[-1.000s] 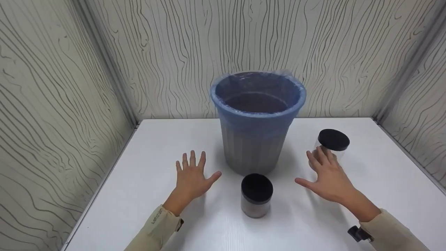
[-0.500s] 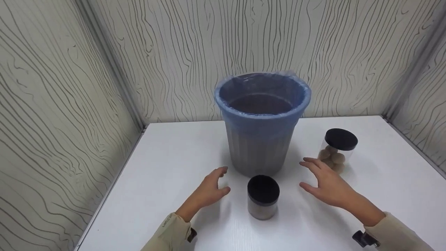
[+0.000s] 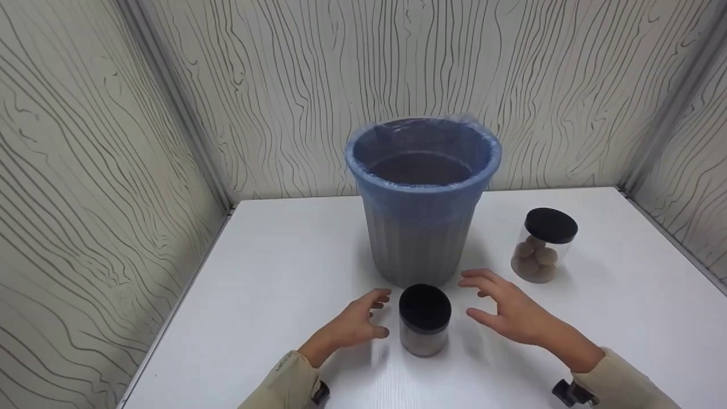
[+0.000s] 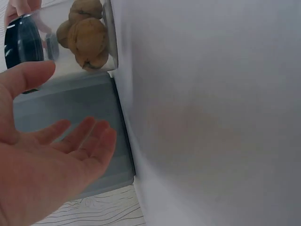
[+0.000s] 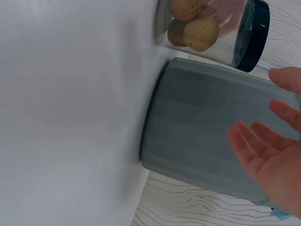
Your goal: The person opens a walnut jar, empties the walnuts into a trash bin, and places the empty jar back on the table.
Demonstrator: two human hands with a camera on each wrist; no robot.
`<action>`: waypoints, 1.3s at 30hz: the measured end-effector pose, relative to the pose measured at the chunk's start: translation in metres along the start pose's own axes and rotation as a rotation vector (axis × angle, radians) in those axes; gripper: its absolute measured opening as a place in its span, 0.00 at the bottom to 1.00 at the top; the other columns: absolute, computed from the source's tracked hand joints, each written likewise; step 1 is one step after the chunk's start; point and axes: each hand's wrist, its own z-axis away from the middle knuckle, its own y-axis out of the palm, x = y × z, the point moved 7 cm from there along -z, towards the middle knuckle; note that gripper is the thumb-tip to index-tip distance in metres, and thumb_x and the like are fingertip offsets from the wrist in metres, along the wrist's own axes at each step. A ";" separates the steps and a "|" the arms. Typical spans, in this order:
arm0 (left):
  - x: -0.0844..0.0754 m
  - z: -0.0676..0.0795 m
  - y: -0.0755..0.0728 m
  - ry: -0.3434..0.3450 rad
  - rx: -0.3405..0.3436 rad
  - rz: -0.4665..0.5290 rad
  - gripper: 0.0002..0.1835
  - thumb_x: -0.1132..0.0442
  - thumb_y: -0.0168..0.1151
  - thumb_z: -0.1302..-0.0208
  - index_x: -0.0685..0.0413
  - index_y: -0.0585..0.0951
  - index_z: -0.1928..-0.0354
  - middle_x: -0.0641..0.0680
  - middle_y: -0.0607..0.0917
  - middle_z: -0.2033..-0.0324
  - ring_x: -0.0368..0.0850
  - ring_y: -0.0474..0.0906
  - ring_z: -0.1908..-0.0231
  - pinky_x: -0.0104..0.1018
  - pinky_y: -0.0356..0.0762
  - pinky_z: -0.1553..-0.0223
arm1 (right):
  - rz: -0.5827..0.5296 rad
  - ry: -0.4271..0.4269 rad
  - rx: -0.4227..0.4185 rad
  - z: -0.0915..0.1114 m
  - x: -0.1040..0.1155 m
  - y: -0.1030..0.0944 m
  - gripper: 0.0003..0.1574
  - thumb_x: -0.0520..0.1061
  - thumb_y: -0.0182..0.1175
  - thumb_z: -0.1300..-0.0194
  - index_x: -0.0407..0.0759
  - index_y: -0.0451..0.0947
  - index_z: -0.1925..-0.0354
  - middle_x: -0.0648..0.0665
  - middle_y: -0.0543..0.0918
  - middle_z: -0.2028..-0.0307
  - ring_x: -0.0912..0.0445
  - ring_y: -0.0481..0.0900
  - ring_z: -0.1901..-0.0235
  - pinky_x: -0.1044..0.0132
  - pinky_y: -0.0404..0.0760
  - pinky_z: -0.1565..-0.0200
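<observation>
A clear jar (image 3: 423,341) with a black lid stands upright on the white table, between my two hands. The left wrist view shows walnuts (image 4: 89,40) inside it. To the jar's left is my left hand (image 3: 355,324), fingers loosely bent and thumb apart, holding nothing. On the other side my right hand (image 3: 511,312) faces the jar with its thumb spread from its bent fingers, also holding nothing. A gap shows between each hand and the jar. A second black-lidded jar (image 3: 559,253), with several round brown walnuts in the bottom, stands farther back on the right.
Right behind the nearer jar stands a grey bin (image 3: 420,238), its rim covered by a blue plastic liner (image 3: 423,187). Wood-grain patterned walls (image 3: 284,102) enclose the table (image 3: 272,255) at the back and sides.
Both hands have come inward toward the nearer jar, the right one moving away from the far jar. Their spread fingers have bent. Neither jar has visibly moved on the table.
</observation>
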 end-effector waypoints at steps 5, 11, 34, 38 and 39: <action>0.001 -0.001 0.010 -0.028 0.031 0.034 0.42 0.65 0.66 0.52 0.57 0.61 0.32 0.58 0.69 0.38 0.55 0.66 0.39 0.46 0.65 0.41 | -0.095 0.031 0.046 -0.002 0.002 0.010 0.25 0.40 0.66 0.42 0.43 0.73 0.46 0.46 0.71 0.43 0.51 0.73 0.47 0.60 0.79 0.57; 0.000 -0.004 0.017 -0.061 0.045 0.042 0.45 0.63 0.72 0.55 0.51 0.63 0.33 0.55 0.70 0.40 0.54 0.66 0.39 0.43 0.63 0.40 | -0.190 0.034 0.080 -0.006 0.001 0.022 0.22 0.42 0.65 0.40 0.43 0.74 0.48 0.43 0.71 0.44 0.50 0.71 0.45 0.57 0.79 0.55; -0.015 -0.023 0.037 0.049 0.058 0.056 0.53 0.72 0.80 0.69 0.43 0.66 0.34 0.39 0.74 0.42 0.36 0.65 0.40 0.38 0.57 0.37 | -0.274 -0.102 0.070 -0.014 0.011 0.032 0.25 0.34 0.70 0.49 0.36 0.75 0.52 0.32 0.76 0.49 0.45 0.77 0.51 0.55 0.81 0.61; -0.017 -0.024 0.037 0.079 0.053 0.058 0.53 0.72 0.80 0.70 0.44 0.67 0.35 0.40 0.75 0.43 0.36 0.67 0.41 0.33 0.60 0.39 | -0.302 -0.100 0.075 -0.016 0.017 0.031 0.25 0.29 0.70 0.52 0.31 0.74 0.54 0.27 0.75 0.51 0.40 0.77 0.53 0.52 0.81 0.63; -0.018 -0.024 0.037 0.087 0.055 0.067 0.53 0.73 0.80 0.70 0.44 0.67 0.35 0.40 0.76 0.43 0.36 0.67 0.41 0.34 0.60 0.39 | -0.315 -0.101 0.076 -0.017 0.018 0.031 0.25 0.28 0.69 0.52 0.30 0.74 0.54 0.26 0.75 0.51 0.39 0.77 0.53 0.52 0.81 0.63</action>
